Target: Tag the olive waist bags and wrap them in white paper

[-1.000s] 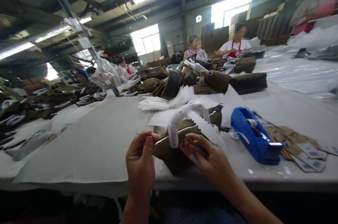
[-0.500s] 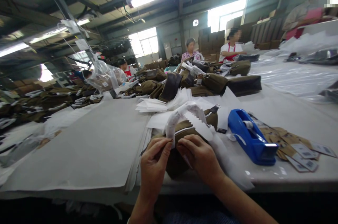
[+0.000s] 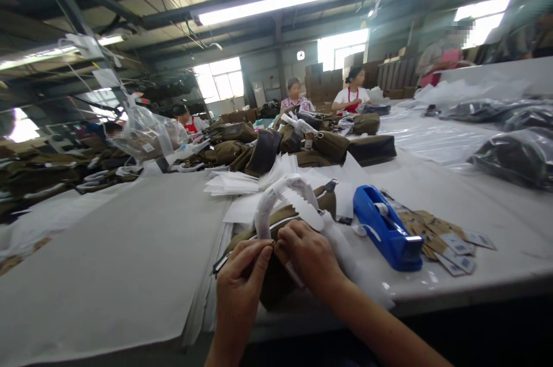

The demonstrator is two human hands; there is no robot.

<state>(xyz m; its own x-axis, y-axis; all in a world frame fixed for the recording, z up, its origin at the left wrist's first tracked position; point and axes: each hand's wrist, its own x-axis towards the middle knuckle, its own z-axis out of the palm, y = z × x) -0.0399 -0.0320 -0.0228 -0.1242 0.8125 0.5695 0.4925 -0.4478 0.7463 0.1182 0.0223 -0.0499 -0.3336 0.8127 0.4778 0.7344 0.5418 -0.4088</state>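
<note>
An olive-brown zippered bag (image 3: 273, 292) sits at the table's front edge, its carrying handle (image 3: 263, 211) wrapped in white material. At the near base of that handle, my left hand (image 3: 242, 272) pinches thumb and forefinger on something too small to make out. Almost touching those fingertips, my right hand (image 3: 309, 254) is closed with its fingers bent. A brown and white hang tag (image 3: 294, 272) shows beneath the right fingers, against the bag's front, mostly covered by the hand. White wrapping with a zigzag edge (image 3: 298, 205) stands up behind the right hand.
Right of the bag stands a blue tape dispenser (image 3: 386, 229), with several kraft hang tags (image 3: 444, 237) beyond it. Large white sheets (image 3: 125, 252) are stacked on the left. More olive bags (image 3: 328, 145) are piled behind. Plastic-wrapped goods (image 3: 518, 154) lie right. Several people work farther back.
My hands have drawn closer together, the right fingertips moving in beside the left ones at the handle base. The camera has turned rightward, so the scene sits farther left.
</note>
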